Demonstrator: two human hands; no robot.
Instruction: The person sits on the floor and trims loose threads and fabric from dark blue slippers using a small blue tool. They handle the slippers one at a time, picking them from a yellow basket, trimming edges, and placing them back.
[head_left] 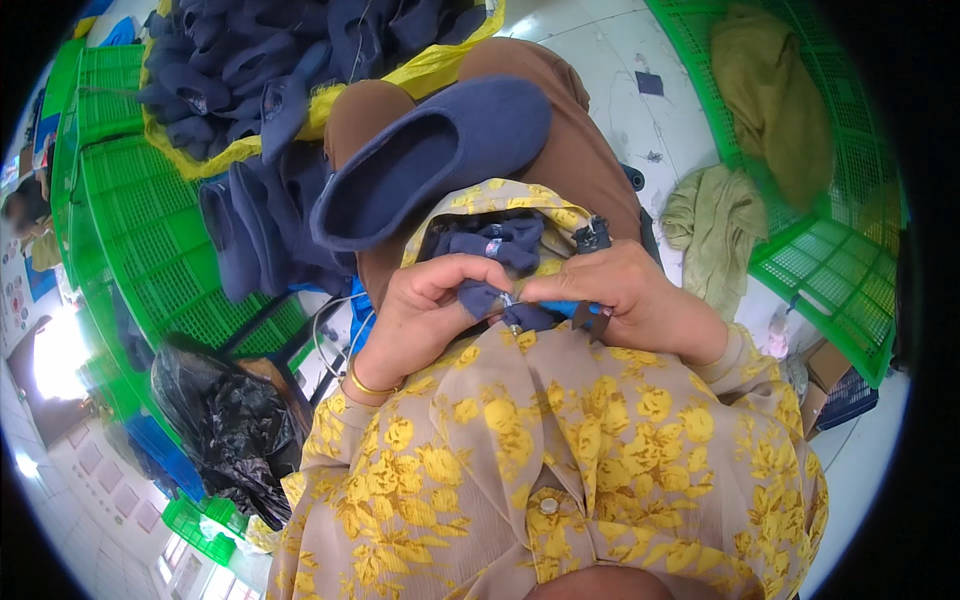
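My left hand (pixel 430 310) is closed, its thumb and fingers pinching a small navy fabric piece (pixel 480 298) in front of my belly. My right hand (pixel 625 295) meets it there, fingertips at the same piece, and is wrapped round a black-and-blue hand tool (pixel 592 236) whose kind I cannot make out. A small pale bit shows between the fingertips. More navy fabric pieces (pixel 495 243), one with a small label, lie in the flowered cloth on my lap. A large navy slipper (pixel 435 160) rests across my thighs, its opening facing up.
A yellow-edged sack (pixel 400 75) full of navy slippers stands beyond my knees. More slippers (pixel 250 225) lean at the left by green plastic crates (pixel 150 230). A black plastic bag (pixel 225 420) is at lower left. Olive cloth (pixel 715 225) and another green crate (pixel 830 285) are at right.
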